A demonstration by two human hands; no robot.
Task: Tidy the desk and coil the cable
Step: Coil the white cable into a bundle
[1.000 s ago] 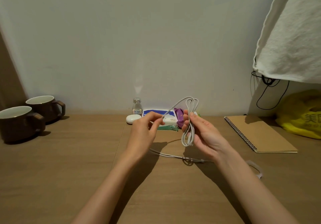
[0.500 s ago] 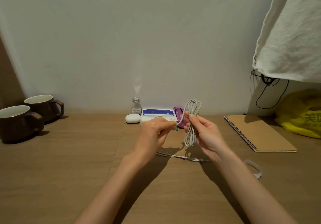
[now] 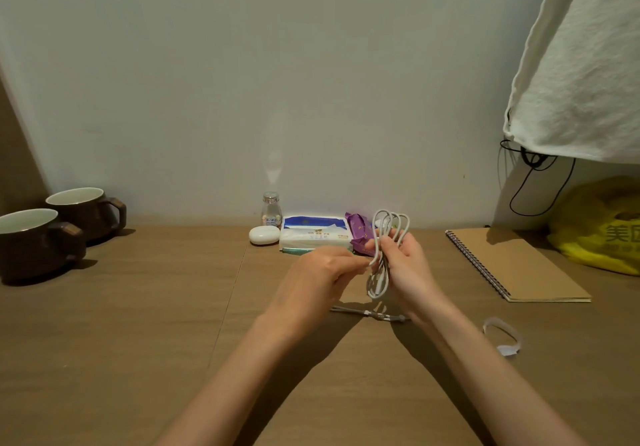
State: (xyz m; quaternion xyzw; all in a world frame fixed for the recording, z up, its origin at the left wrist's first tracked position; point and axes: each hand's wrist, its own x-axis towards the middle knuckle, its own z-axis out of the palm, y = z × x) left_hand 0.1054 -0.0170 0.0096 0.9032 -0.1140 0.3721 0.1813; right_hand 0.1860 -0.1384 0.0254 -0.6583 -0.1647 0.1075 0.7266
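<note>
Cable (image 3: 383, 248) loops gripped in right hand (image 3: 403, 265); left hand (image 3: 320, 272) pinches loose strand.

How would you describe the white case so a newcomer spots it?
Go to the middle of the desk, against the wall, where a small cluster sits. The case lies at its left end, beside the tissue pack, in front of the glass bottle. It alone is a smooth white pebble shape.
</note>
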